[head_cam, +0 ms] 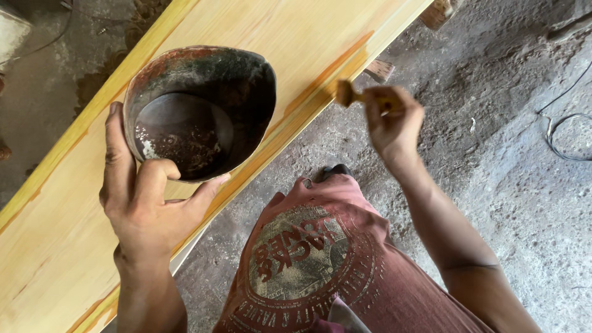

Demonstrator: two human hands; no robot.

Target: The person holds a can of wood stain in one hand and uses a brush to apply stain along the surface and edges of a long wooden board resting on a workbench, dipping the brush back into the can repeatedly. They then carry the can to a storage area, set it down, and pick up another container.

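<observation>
Your left hand point(145, 203) grips the rim of a dented metal tin point(200, 111) at 10 o'clock, dark stain pooled in its bottom, resting on the pale wooden plank point(55, 246). Your right hand point(391, 123) at 2 o'clock is closed on a small brush point(346, 92), bristles touching the plank's near edge. Edge shows orange-brown streaks — partly coated; the broad face looks mostly bare, so most seems left. Grey concrete floor point(512, 185) below — a cable point(564, 132) at 3 o'clock.

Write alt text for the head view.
The left hand grips a dented dark bowl over a yellow wooden board, while the right hand holds a small brush at the board's edge, above a dusty floor.
</observation>
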